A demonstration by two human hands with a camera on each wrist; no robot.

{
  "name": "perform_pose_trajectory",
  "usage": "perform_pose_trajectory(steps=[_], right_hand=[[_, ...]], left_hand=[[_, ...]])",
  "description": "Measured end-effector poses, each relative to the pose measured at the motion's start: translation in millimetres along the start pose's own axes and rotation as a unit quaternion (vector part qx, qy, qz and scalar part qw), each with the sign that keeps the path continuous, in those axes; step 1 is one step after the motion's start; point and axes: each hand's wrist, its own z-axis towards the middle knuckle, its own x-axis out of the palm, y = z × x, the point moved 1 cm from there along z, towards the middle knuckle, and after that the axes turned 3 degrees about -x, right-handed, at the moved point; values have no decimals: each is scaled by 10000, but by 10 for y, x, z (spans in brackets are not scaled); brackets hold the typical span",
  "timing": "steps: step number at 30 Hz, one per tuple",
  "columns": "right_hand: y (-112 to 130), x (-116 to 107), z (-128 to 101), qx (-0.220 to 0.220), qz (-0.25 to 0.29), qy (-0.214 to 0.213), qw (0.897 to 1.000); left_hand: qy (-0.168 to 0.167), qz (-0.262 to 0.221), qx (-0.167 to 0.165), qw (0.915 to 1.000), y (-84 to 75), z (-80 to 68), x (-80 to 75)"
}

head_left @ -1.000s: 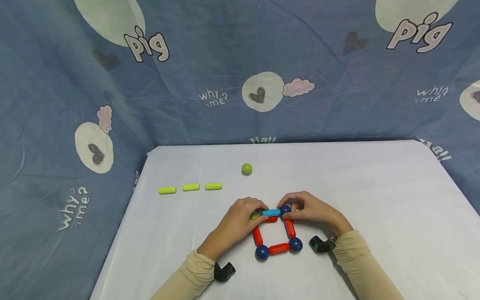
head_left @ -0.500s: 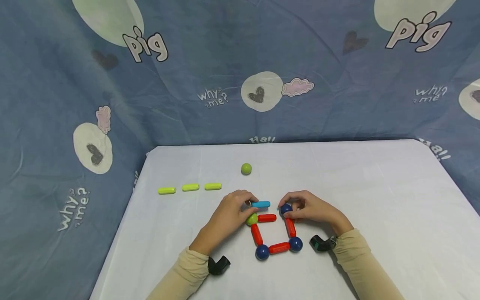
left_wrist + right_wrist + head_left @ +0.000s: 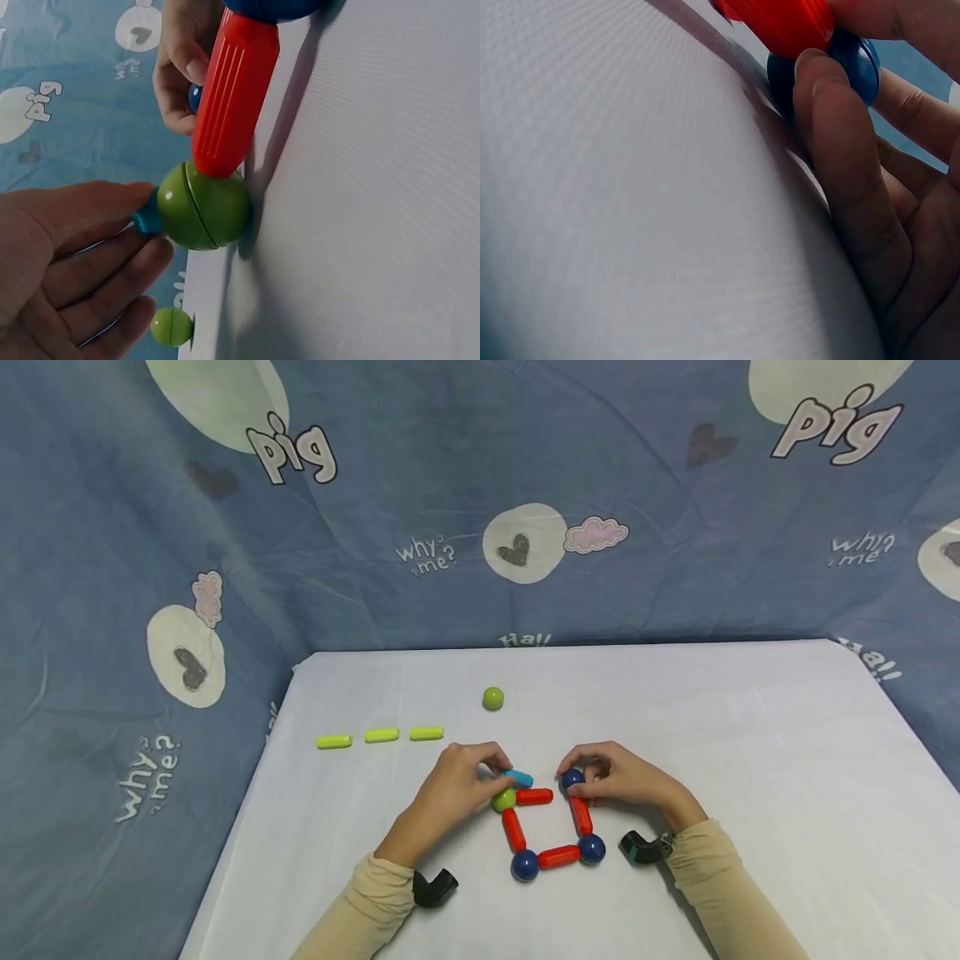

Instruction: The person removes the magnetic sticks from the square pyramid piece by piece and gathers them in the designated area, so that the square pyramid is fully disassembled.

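Magnetic rods and balls form a four-sided frame on the white table. My left hand (image 3: pixel 457 785) pinches a light-blue rod (image 3: pixel 519 778) behind the green corner ball (image 3: pixel 504 800); in the left wrist view only a bit of the blue rod (image 3: pixel 148 215) shows between fingertips and green ball (image 3: pixel 204 206). The far red rod (image 3: pixel 534 796) sticks out from that ball, its right end apart from the dark-blue ball (image 3: pixel 572 778). Thumb and fingers of my right hand (image 3: pixel 626 778) grip this ball, which joins the right red rod (image 3: pixel 581 816). The right wrist view shows the gripped ball (image 3: pixel 855 66) close up.
Two more dark-blue balls (image 3: pixel 525 865) form the near corners, joined by a red rod (image 3: pixel 558 857). Three yellow-green rods (image 3: pixel 382 735) lie in a row at the back left. A loose green ball (image 3: pixel 492 697) sits behind the frame. Patterned blue cloth (image 3: pixel 420 610) hangs behind the table.
The light-blue rod has left the span between the green and dark-blue balls, moving left with my left hand, and now tilts down rightward. My right hand stays on its ball.
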Motion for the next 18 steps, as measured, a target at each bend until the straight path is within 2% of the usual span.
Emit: perform_pose_trajectory(steps=[7, 11, 18], right_hand=[[7, 3, 6, 42, 13, 6, 10000], [2, 0, 6, 69, -6, -3, 10000], [-4, -4, 6, 44, -10, -3, 10000]], left_hand=[[-43, -83, -58, 9999, 33, 0, -5], [-84, 240, -194, 9995, 80, 17, -13], [107, 513, -489, 9974, 156, 38, 10]])
